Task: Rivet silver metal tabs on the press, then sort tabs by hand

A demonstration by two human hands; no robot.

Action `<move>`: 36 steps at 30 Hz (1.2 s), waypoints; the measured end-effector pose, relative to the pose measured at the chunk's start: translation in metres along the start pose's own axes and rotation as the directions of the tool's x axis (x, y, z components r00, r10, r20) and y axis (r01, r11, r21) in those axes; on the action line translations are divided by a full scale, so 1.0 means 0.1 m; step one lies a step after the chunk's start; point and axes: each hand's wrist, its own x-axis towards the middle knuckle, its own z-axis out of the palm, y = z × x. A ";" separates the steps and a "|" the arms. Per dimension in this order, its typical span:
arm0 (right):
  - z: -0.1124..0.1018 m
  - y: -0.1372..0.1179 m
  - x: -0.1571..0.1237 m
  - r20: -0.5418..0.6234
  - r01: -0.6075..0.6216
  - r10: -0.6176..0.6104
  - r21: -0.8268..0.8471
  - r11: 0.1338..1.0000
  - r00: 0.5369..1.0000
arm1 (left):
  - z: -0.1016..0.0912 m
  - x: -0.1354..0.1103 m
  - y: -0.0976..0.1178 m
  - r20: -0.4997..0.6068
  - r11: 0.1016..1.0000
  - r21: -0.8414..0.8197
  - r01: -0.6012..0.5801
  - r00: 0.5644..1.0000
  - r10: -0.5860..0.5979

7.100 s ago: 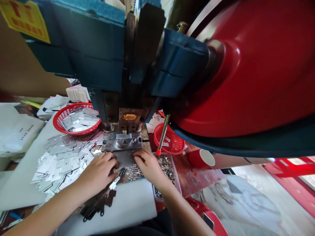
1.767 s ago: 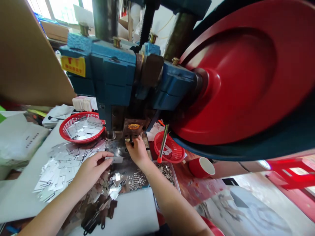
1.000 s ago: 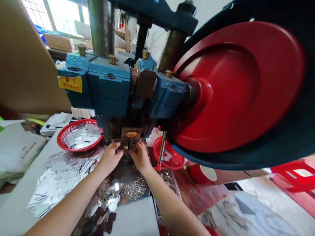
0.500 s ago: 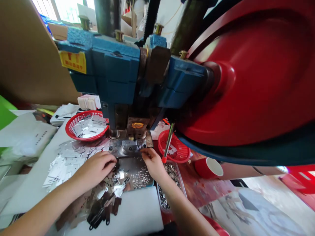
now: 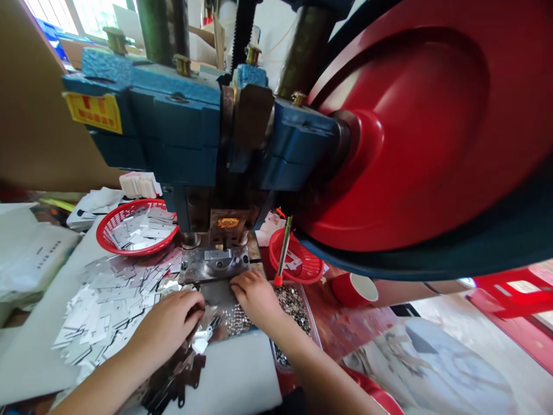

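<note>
My left hand (image 5: pixel 178 316) is curled over the loose flat metal pieces (image 5: pixel 201 340) in front of the press, thumb and fingers close together. Whatever lies between those fingers is hidden. My right hand (image 5: pixel 256 297) bends its fingers down at the edge of a metal plate (image 5: pixel 218 293), beside a heap of small shiny rivet-like parts (image 5: pixel 235 321). Its fingertips are closed, and I cannot see what they hold. Just beyond both hands sits the steel die (image 5: pixel 219 262) under the punch block (image 5: pixel 228 225) of the blue press (image 5: pixel 175 121).
A red flywheel (image 5: pixel 415 132) fills the upper right. White cut plates (image 5: pixel 103 311) lie in a pile at left, below a red basket (image 5: pixel 103 230). Right are another red basket (image 5: pixel 317 271), a red-tipped lever (image 5: pixel 284 248), a bin of small parts (image 5: pixel 317 334) and a red cup (image 5: pixel 345 290).
The camera view has shifted. My right hand has come from beside the die back toward me, over the plate near the small parts. My left hand has also drawn nearer to me.
</note>
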 end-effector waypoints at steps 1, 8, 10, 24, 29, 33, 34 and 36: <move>0.02 0.00 0.01 0.023 0.024 -0.022 -0.061 0.998 0.999 | 0.00 -0.02 -0.01 -0.027 1.000 -0.012 0.012 1.000 -0.012; 0.08 -0.01 0.05 0.075 0.062 -0.042 -0.288 0.956 0.996 | -0.04 -0.14 -0.05 -0.076 0.992 -0.124 0.015 0.997 -0.024; 0.11 -0.01 0.05 0.076 0.096 -0.074 -0.336 0.937 0.994 | -0.05 -0.17 -0.05 -0.106 0.985 -0.161 0.059 0.991 -0.077; -0.04 -0.15 0.45 -0.270 0.041 -0.031 0.031 0.999 0.962 | -0.22 -0.13 -0.12 -0.095 0.816 -0.499 0.292 0.917 -0.386; 0.02 -0.24 0.68 -0.265 -0.055 0.038 -0.056 0.997 0.964 | -0.31 0.11 -0.03 -0.218 0.821 -0.533 0.202 0.906 -0.364; 0.04 -0.18 0.77 -0.215 -0.097 0.126 0.142 0.985 0.969 | -0.32 0.28 -0.03 -0.234 0.816 -0.551 0.175 0.906 -0.353; 0.05 -0.16 0.80 -0.197 -0.094 0.135 0.206 0.974 0.971 | -0.32 0.33 -0.02 -0.244 0.818 -0.553 0.159 0.907 -0.342; 0.07 -0.10 0.85 -0.178 -0.081 0.141 0.307 0.948 0.974 | -0.32 0.42 -0.01 -0.270 0.819 -0.561 0.124 0.907 -0.322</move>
